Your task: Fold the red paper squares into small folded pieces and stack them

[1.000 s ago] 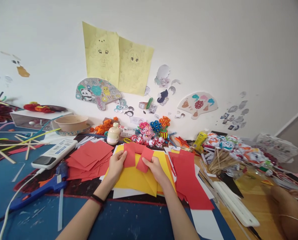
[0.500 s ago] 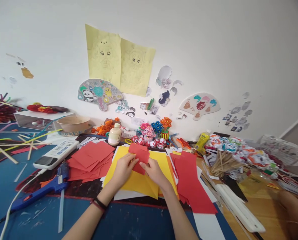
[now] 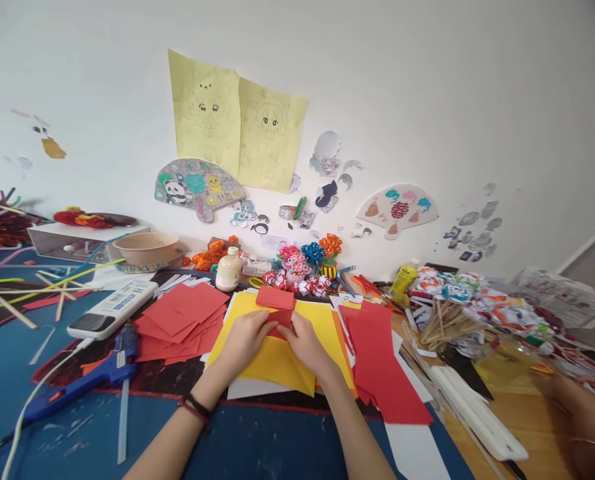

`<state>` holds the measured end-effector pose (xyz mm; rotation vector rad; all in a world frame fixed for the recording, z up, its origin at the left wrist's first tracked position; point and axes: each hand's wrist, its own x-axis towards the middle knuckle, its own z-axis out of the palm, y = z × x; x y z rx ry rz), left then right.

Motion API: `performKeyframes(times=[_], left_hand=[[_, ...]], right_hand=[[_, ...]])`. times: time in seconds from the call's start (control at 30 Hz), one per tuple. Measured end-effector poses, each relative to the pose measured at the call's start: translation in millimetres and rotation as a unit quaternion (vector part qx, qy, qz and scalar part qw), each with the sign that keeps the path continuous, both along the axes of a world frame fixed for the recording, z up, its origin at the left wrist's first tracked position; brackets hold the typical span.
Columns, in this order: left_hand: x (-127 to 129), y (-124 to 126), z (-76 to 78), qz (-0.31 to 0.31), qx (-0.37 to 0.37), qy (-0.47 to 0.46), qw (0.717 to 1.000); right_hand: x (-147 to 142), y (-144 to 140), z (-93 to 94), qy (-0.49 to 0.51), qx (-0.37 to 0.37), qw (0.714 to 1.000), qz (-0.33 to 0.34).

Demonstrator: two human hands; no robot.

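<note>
Fingers of the left hand (image 3: 243, 339) and right hand (image 3: 306, 341) are found bent inward, pinching a small red paper piece (image 3: 282, 318) between them, above large bright-yellow paper sheets (image 3: 282, 371). Step in hand, in my judgement: folding; the next move appears to call for matched edges and firm thumb pressure. Just beyond lies a flat red paper rectangle (image 3: 274, 296); leftward, overlapping red paper squares (image 3: 187, 313). Not verifiable: the crease and lower fingertips, covered by the hands. Far right, another person's arm (image 3: 584, 417) is blurred and cut off.
</note>
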<state>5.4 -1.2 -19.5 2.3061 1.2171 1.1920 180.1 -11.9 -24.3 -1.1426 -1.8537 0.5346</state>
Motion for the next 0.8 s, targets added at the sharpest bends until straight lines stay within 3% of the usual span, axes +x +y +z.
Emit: performKeyframes(times=[0.1, 0.17, 0.23, 0.3, 0.37, 0.47, 0.53, 0.6, 0.8], left_hand=[[-1.2, 2.8, 3.0, 0.038, -0.063, -0.117, 0.99], [-0.7, 4.4, 5.4, 0.043, -0.141, -0.214, 0.966], [-0.3, 6.6, 7.3, 0.02, -0.216, -0.272, 0.937], [-2.8, 10.1, 8.3, -0.004, -0.248, -0.281, 0.927], [-10.6, 15.0, 8.1, 0.012, -0.222, -0.24, 0.945], [-30.9, 22.0, 7.0, 0.168, -0.104, -0.063, 0.978], [-44.8, 23.9, 6.2, 0.275, -0.034, 0.074, 0.958], [-54.5, 23.3, 5.3, 0.339, -0.002, 0.165, 0.926], [-59.3, 20.8, -4.0, 0.4, 0.007, 0.244, 0.884]], right_hand=[[-1.0, 4.3, -2.6, 0.071, -0.041, 0.996, -0.034], [-5.5, 5.8, -4.6, 0.162, -0.1, 0.982, -0.017], [-12.2, 7.2, -5.0, 0.256, -0.147, 0.955, 0.016], [-17.5, 11.1, -2.6, 0.314, -0.158, 0.936, 0.013], [-17.5, 19.7, 2.8, 0.335, -0.148, 0.93, -0.026], [-7.8, 41.3, 12.1, 0.335, -0.159, 0.925, -0.086], [-0.7, 57.5, 15.4, 0.301, -0.21, 0.921, -0.13], [2.3, 71.4, 14.8, 0.276, -0.237, 0.921, -0.14], [-3.4, 88.1, 5.0, 0.169, -0.268, 0.928, -0.197]])
